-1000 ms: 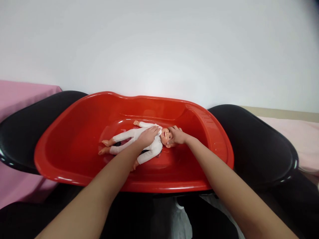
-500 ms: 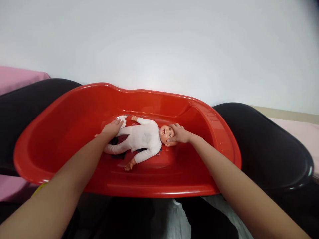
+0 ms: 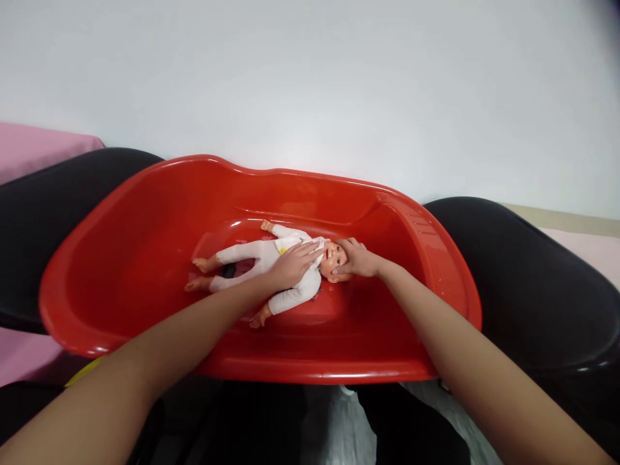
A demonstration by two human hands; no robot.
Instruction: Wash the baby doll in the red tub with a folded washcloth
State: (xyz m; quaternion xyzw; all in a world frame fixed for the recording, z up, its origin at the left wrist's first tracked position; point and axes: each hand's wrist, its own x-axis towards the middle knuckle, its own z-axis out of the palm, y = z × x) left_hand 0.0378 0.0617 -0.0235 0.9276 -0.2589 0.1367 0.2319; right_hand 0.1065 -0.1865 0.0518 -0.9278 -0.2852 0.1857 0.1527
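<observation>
A baby doll [image 3: 242,252] in white clothing lies on its back inside the red baby bathtub [image 3: 126,258], with its head to the right and bare feet to the left. My left hand [image 3: 294,265] presses a white cloth [image 3: 285,243] with small coloured marks against the doll's chest, fingertips reaching to just below the chin. Part of the cloth is hidden under the palm and fingers. My right hand [image 3: 357,258] is curved around the top of the doll's head [image 3: 332,259], with the thumb by the side of the face.
The tub rests across black seats, one at the left [image 3: 72,187] and one at the right [image 3: 527,284]. Behind it rises a pale wall [image 3: 310,84]. Pink covers [image 3: 43,152] show at the far left. Grey floor [image 3: 353,426] shows below the front rim.
My left hand has moved right with the white cloth, from above the doll's legs to its chest, uncovering the feet. My right hand stays at the doll's head. The view has shifted slightly.
</observation>
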